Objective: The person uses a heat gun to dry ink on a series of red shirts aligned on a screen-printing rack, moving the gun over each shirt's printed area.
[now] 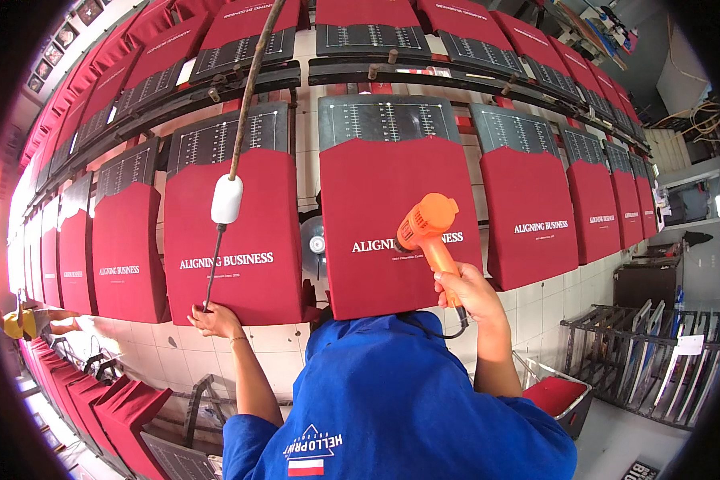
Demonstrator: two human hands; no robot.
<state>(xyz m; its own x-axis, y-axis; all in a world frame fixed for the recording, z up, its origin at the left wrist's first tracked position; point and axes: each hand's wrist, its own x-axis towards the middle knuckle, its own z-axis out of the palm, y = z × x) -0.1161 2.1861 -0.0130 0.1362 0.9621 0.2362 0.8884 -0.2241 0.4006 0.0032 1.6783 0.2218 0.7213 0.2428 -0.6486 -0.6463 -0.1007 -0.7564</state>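
Note:
An orange heat gun (434, 240) is gripped by its handle in my right hand (474, 294). Its dark nozzle points left, over the white lettering on a dark red printed fabric (384, 188) spread on a grey board straight ahead. My left hand (216, 322) is at the lower edge of the neighbouring red fabric (234, 216), its fingers closed on a thin black power cord (214, 268). That cord runs up to a white plug connector (227, 200), which hangs from a brown cable (256, 72). Another dark cord (461, 326) trails from the heat gun's handle.
Rows of boards with red fabric (528, 212) stretch to both sides and beyond a dark rail (376, 72). Behind on the right stand a metal rack of frames (656, 360) and a bin with red contents (556, 396). More covered boards (128, 412) stand behind on the left.

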